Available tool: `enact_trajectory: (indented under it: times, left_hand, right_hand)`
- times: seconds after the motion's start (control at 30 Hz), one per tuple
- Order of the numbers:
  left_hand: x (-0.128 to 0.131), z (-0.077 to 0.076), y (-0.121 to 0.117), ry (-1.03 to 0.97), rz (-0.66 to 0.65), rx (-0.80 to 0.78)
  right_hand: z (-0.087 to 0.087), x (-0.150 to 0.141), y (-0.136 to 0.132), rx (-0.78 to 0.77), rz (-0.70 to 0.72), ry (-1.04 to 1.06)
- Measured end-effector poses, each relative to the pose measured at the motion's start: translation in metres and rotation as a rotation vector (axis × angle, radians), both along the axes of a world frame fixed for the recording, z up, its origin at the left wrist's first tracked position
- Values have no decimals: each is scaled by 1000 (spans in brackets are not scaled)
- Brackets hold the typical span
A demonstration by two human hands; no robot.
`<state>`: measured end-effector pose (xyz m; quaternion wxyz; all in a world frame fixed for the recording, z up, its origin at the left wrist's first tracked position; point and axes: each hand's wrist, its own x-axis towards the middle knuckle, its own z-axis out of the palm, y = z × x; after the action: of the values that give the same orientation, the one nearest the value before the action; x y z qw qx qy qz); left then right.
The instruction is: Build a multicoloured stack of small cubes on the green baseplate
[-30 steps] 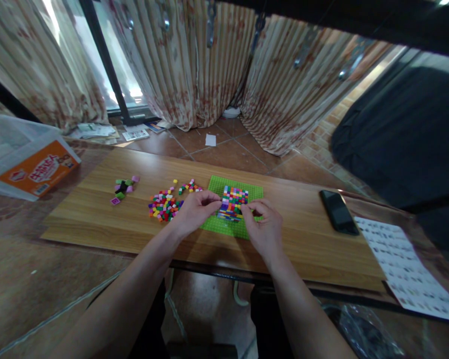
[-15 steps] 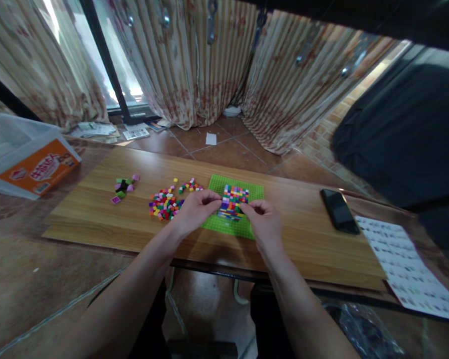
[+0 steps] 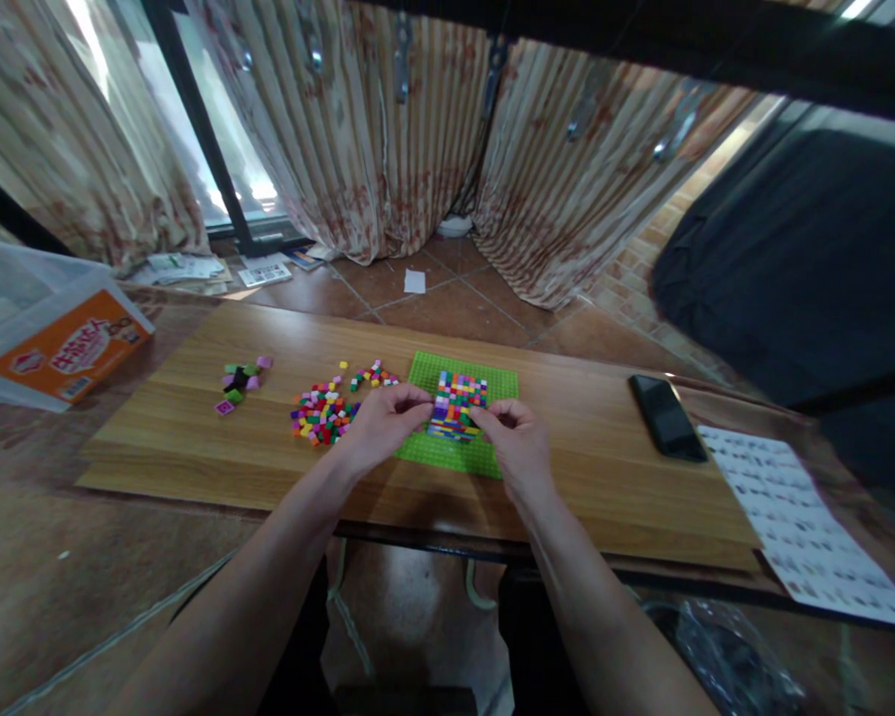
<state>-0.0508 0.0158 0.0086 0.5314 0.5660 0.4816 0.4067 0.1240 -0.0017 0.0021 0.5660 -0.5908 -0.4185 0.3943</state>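
Observation:
A block of small multicoloured building bricks (image 3: 458,403) stands in rows on a green studded baseplate (image 3: 454,457). From the left, my left hand (image 3: 384,423) grips the block's edge, thumb and forefinger closed together against it. My right hand (image 3: 520,438) does the same at the right edge, its other fingers curled in. Whether a single loose brick sits between either pair of fingertips is too small to tell. Beside my left hand lies a heap of loose coloured bricks (image 3: 320,413), partly covered by that hand, with a smaller scatter of bricks (image 3: 373,375) behind it.
Pink, green and black pieces (image 3: 240,381) lie farther left on the wooden board (image 3: 171,438). A clear plastic tub (image 3: 52,288) with an orange label stands at the left end. To the right are a black phone (image 3: 667,418) and a printed sheet (image 3: 805,517).
The whole view has shifted slightly, so things appear a little farther left. Both hands stay at the sides of the brick block, with hardly any movement against it.

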Motion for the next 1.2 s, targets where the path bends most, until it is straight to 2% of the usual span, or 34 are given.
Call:
enact_trajectory:
  times: [0.23, 0.37, 0.5, 0.63, 0.9, 1.07, 1.2]
  left_hand:
    - [-26, 8, 4, 85, -9, 46]
    - [-50, 4, 8, 188, -168, 73]
    - [-63, 3, 3, 394, -249, 130]
    - [-63, 4, -3, 608, -288, 267]
    - [-45, 0, -6, 916, -277, 354]
    - [-42, 2, -7, 942, -274, 357]
    - [-44, 2, -4, 838, -244, 418]
  right_hand:
    - [4, 6, 1, 54, -84, 104]
    - [5, 7, 1, 87, -93, 82]
    - [5, 8, 0, 97, -64, 67]
    - [7, 8, 0, 96, -69, 105]
    - [8, 5, 0, 72, -57, 106]
    - [8, 5, -1, 71, -59, 121]
    - [9, 4, -2, 120, -70, 53]
